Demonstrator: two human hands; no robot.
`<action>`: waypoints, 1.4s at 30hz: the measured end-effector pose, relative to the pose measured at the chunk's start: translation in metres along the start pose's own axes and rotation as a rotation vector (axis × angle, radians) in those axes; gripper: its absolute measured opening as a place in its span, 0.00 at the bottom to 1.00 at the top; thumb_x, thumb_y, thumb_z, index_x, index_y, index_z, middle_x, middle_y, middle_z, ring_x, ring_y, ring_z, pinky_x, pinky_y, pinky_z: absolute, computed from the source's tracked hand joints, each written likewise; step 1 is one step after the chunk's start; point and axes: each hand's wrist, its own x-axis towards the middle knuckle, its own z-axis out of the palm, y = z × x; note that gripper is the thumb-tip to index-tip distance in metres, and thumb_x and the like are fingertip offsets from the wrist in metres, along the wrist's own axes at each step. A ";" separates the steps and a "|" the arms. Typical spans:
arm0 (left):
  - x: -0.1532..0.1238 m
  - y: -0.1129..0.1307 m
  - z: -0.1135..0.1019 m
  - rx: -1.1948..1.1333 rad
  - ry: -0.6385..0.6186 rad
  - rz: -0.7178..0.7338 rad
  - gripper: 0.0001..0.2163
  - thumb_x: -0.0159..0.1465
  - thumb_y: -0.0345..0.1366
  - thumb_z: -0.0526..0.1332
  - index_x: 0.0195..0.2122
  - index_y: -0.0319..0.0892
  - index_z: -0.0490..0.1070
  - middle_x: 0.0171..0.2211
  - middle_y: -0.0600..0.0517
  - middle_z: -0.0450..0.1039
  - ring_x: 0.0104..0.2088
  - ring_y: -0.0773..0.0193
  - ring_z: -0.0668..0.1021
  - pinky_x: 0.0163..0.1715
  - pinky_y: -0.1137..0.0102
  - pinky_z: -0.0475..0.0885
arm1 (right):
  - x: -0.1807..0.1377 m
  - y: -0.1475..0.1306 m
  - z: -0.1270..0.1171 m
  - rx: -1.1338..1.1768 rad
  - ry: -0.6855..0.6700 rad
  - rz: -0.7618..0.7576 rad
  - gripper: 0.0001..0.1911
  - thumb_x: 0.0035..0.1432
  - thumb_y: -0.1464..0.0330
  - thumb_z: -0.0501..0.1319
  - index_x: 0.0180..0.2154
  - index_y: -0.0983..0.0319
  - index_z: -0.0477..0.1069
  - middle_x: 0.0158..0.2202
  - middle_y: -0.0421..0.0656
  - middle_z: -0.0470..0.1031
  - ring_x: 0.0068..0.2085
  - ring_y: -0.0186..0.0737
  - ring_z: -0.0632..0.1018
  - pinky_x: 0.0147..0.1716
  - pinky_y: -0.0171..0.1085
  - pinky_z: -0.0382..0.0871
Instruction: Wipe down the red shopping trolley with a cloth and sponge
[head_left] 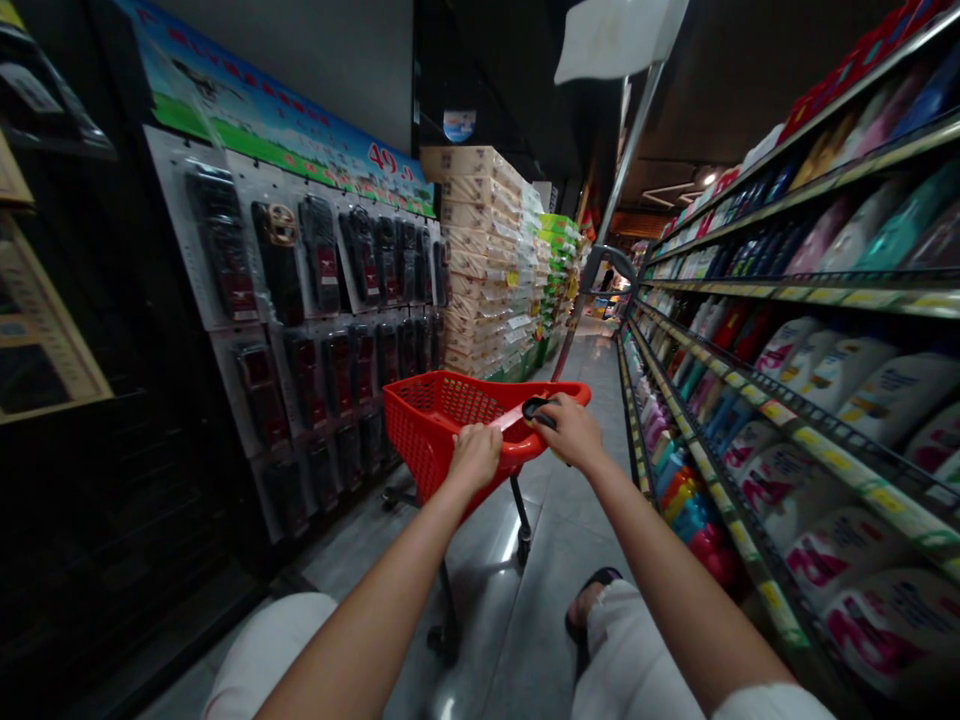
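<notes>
A red plastic shopping cart point(442, 415) stands in a shop aisle in front of me, its basket apparently holding nothing. My left hand point(474, 455) is closed round the cart's red handle bar. My right hand point(571, 432) grips the same bar further right, with a small dark object point(535, 407) under its fingers. My legs in white trousers and one sandalled foot point(592, 592) show at the bottom.
Shelves of detergent bottles and pouches point(810, 400) line the right side. A wall rack of dark packaged goods point(322, 300) runs along the left. Stacked cartons point(480, 260) stand ahead on the left. Grey floor tiles point(592, 370) run on past a slanted metal pole point(615, 200).
</notes>
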 end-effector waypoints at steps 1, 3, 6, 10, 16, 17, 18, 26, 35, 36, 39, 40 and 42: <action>-0.001 -0.001 0.000 0.003 0.004 0.002 0.18 0.70 0.32 0.42 0.43 0.37 0.72 0.41 0.40 0.73 0.44 0.52 0.72 0.45 0.61 0.63 | -0.009 -0.006 -0.001 0.050 -0.010 -0.048 0.10 0.59 0.62 0.61 0.39 0.53 0.80 0.46 0.43 0.74 0.42 0.41 0.76 0.38 0.37 0.69; -0.002 -0.003 -0.001 0.009 0.012 0.011 0.19 0.71 0.33 0.41 0.42 0.38 0.72 0.40 0.41 0.73 0.43 0.54 0.72 0.45 0.62 0.63 | -0.022 -0.009 -0.002 0.135 -0.014 -0.079 0.11 0.60 0.63 0.60 0.42 0.53 0.79 0.48 0.42 0.73 0.43 0.39 0.76 0.39 0.36 0.69; -0.003 -0.006 -0.004 0.001 -0.001 0.019 0.20 0.72 0.35 0.40 0.40 0.40 0.72 0.38 0.44 0.73 0.41 0.56 0.72 0.44 0.64 0.63 | -0.023 0.004 -0.002 0.138 0.045 0.067 0.12 0.60 0.63 0.60 0.45 0.53 0.78 0.50 0.43 0.72 0.42 0.41 0.77 0.37 0.36 0.69; -0.002 -0.002 -0.003 -0.053 0.005 -0.020 0.20 0.72 0.36 0.40 0.40 0.40 0.72 0.39 0.44 0.73 0.43 0.56 0.72 0.44 0.64 0.64 | -0.018 0.008 0.006 0.081 0.154 0.285 0.12 0.60 0.62 0.60 0.44 0.55 0.78 0.50 0.46 0.71 0.40 0.43 0.77 0.37 0.38 0.69; -0.002 -0.005 0.003 -0.133 0.064 -0.067 0.20 0.72 0.39 0.40 0.42 0.42 0.72 0.42 0.44 0.74 0.48 0.54 0.72 0.48 0.60 0.65 | -0.062 -0.037 0.020 0.270 0.223 0.098 0.12 0.61 0.62 0.58 0.45 0.52 0.77 0.51 0.44 0.70 0.47 0.41 0.76 0.45 0.38 0.71; -0.001 -0.009 0.003 -0.168 0.067 -0.056 0.21 0.72 0.40 0.40 0.42 0.43 0.73 0.42 0.45 0.75 0.49 0.54 0.73 0.49 0.60 0.65 | -0.065 -0.037 0.021 0.306 0.230 0.085 0.12 0.61 0.62 0.58 0.45 0.52 0.77 0.52 0.44 0.70 0.47 0.41 0.76 0.46 0.38 0.71; 0.000 -0.015 0.002 -0.206 0.072 -0.028 0.22 0.72 0.41 0.39 0.42 0.43 0.73 0.42 0.46 0.75 0.49 0.55 0.73 0.50 0.60 0.65 | -0.066 -0.033 0.022 0.332 0.238 0.093 0.13 0.61 0.61 0.58 0.45 0.53 0.77 0.52 0.44 0.69 0.48 0.41 0.76 0.46 0.38 0.71; 0.017 -0.069 0.017 -0.092 0.113 0.001 0.19 0.71 0.36 0.40 0.49 0.44 0.71 0.49 0.47 0.73 0.54 0.59 0.70 0.58 0.59 0.62 | -0.033 -0.001 0.059 0.566 0.592 0.615 0.24 0.61 0.55 0.54 0.51 0.63 0.72 0.51 0.53 0.63 0.51 0.47 0.72 0.52 0.45 0.68; 0.021 -0.085 0.034 0.055 -0.033 0.077 0.18 0.68 0.30 0.43 0.55 0.41 0.66 0.52 0.43 0.68 0.57 0.55 0.66 0.60 0.57 0.58 | -0.063 -0.051 0.082 0.643 0.665 0.488 0.18 0.63 0.56 0.54 0.48 0.59 0.70 0.50 0.48 0.62 0.54 0.44 0.70 0.56 0.44 0.64; 0.021 -0.084 0.034 0.059 -0.033 0.077 0.18 0.68 0.29 0.43 0.54 0.40 0.66 0.51 0.43 0.68 0.56 0.55 0.66 0.60 0.57 0.58 | -0.057 -0.043 0.076 0.636 0.664 0.513 0.18 0.62 0.56 0.54 0.47 0.59 0.71 0.50 0.48 0.62 0.53 0.44 0.71 0.56 0.43 0.64; 0.019 -0.074 0.036 0.056 0.008 0.087 0.18 0.69 0.30 0.42 0.53 0.40 0.66 0.50 0.42 0.68 0.54 0.55 0.67 0.60 0.56 0.59 | -0.043 -0.032 0.065 0.597 0.693 0.593 0.18 0.62 0.58 0.55 0.47 0.61 0.72 0.48 0.50 0.63 0.52 0.45 0.71 0.55 0.43 0.65; 0.018 -0.071 0.038 0.057 0.031 0.090 0.18 0.69 0.30 0.42 0.53 0.41 0.66 0.50 0.41 0.68 0.54 0.55 0.67 0.60 0.55 0.59 | -0.045 -0.035 0.065 0.582 0.713 0.592 0.17 0.62 0.58 0.55 0.46 0.61 0.72 0.49 0.50 0.63 0.52 0.45 0.71 0.55 0.43 0.65; 0.016 -0.063 0.042 0.064 0.077 0.074 0.18 0.69 0.31 0.43 0.54 0.41 0.66 0.50 0.42 0.68 0.55 0.55 0.67 0.59 0.53 0.59 | -0.059 -0.051 0.069 0.562 0.756 0.536 0.16 0.63 0.58 0.55 0.45 0.61 0.73 0.50 0.50 0.63 0.53 0.45 0.70 0.55 0.44 0.65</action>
